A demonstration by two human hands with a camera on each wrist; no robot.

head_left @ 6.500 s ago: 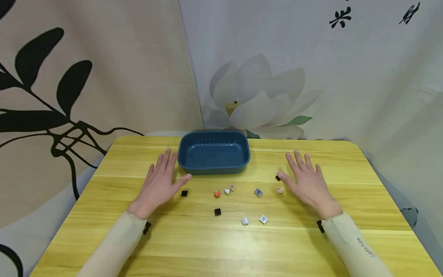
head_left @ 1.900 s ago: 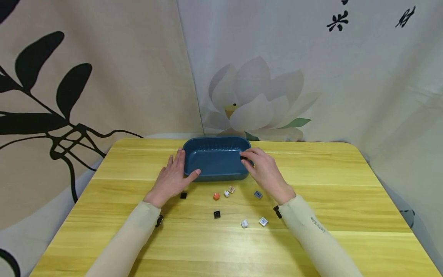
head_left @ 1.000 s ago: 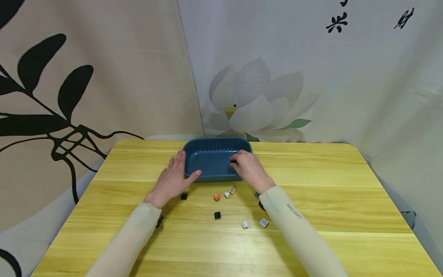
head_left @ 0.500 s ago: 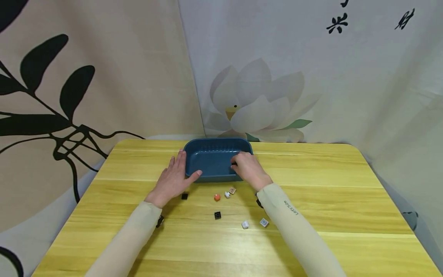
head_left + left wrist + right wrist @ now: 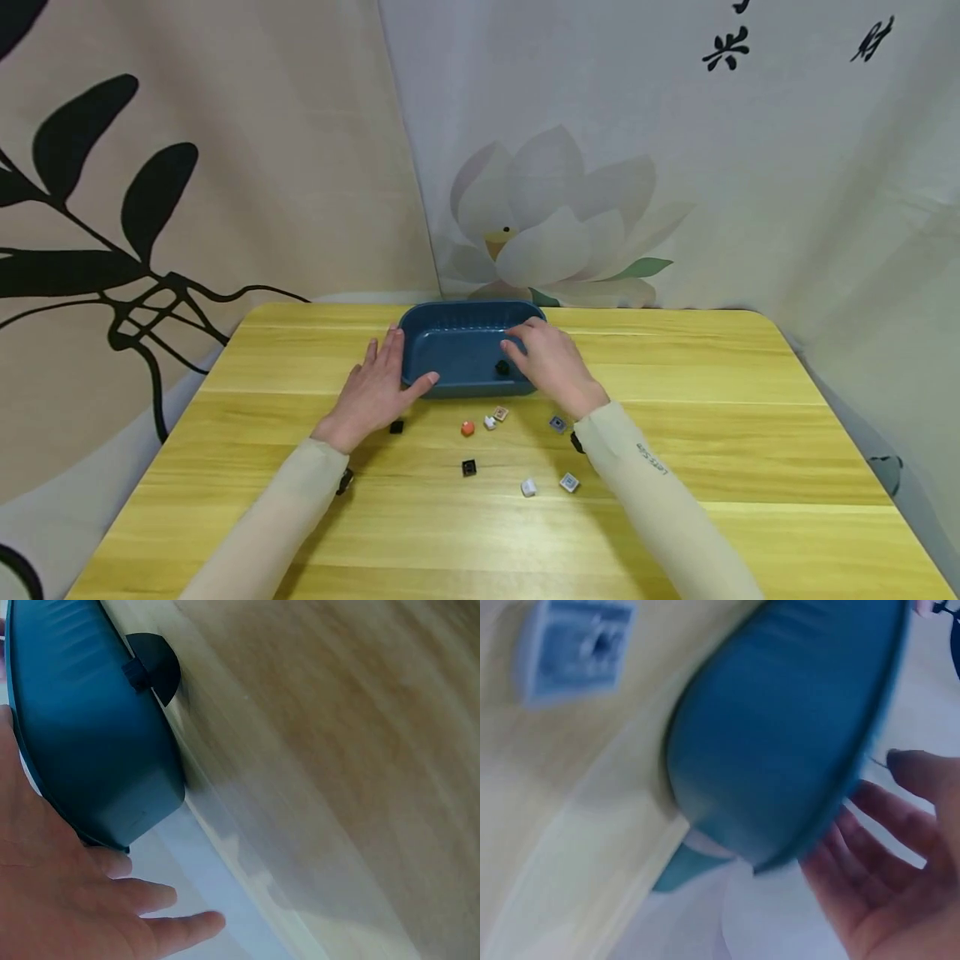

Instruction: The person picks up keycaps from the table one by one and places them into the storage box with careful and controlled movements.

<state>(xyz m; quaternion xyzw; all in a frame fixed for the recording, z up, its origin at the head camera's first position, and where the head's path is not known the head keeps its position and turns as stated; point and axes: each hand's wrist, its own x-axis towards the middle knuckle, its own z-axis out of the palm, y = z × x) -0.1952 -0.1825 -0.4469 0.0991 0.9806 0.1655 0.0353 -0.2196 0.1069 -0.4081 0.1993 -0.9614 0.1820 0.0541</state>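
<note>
A dark blue rectangular dish (image 5: 450, 387) stands near the table's back edge. My left hand (image 5: 367, 398) rests against its left end with straight fingers; the left wrist view shows the palm beside the dish wall (image 5: 90, 735). My right hand (image 5: 551, 362) is over the dish's right end, thumb and fingers apart, holding nothing. A small black piece (image 5: 502, 367) lies inside, just left of the right thumb. In the right wrist view, the right fingers are behind the dish rim, and a pale keycap-like square (image 5: 577, 649) lies on the table nearby.
In front of the dish lie small loose pieces: an orange one (image 5: 467, 428), a white one (image 5: 490, 423), a tan square (image 5: 500, 413), a grey-blue square (image 5: 557, 424), two black squares (image 5: 468, 468), a white block (image 5: 528, 487) and a white square (image 5: 569, 482). A printed curtain hangs behind.
My right hand has carried a black piece from the table's right side into the dish and let it go. The pale piece beside it has left the table. My left hand has come against the dish.
</note>
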